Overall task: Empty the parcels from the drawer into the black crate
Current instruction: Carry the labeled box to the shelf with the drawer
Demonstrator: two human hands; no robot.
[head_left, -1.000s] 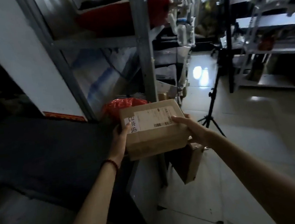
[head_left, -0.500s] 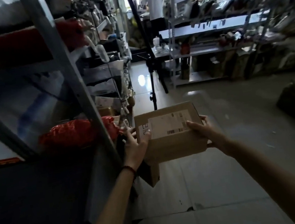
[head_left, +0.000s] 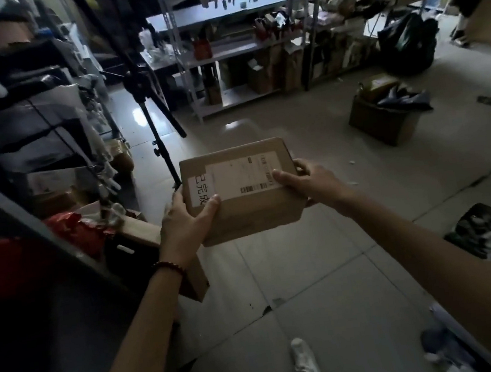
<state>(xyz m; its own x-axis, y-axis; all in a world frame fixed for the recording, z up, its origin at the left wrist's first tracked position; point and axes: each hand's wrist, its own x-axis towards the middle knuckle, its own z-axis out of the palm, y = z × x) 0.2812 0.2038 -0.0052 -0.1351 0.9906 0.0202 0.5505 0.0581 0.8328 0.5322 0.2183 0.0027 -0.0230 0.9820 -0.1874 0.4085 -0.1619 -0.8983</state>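
Head view: left hand (head_left: 184, 224) and right hand (head_left: 310, 184) both grip cardboard parcel (head_left: 256, 219); label (head_left: 237, 177) reads 已完成

One brown cardboard parcel with a white label (head_left: 239, 192), two bare hands, left hand (head_left: 183, 221) and right hand (head_left: 309, 184), one dark red bead bracelet (head_left: 169, 264), one black tripod stand (head_left: 151, 110), one open brown cardboard box (head_left: 385, 125), one white shoe (head_left: 304, 358)

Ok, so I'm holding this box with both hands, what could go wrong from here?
The box is gripped only at its ends by the left hand and right hand, so it might slip. The tripod legs spread across the floor close ahead, and a smaller carton sits low under the left wrist. Either could catch a foot, likelier in this dim light.
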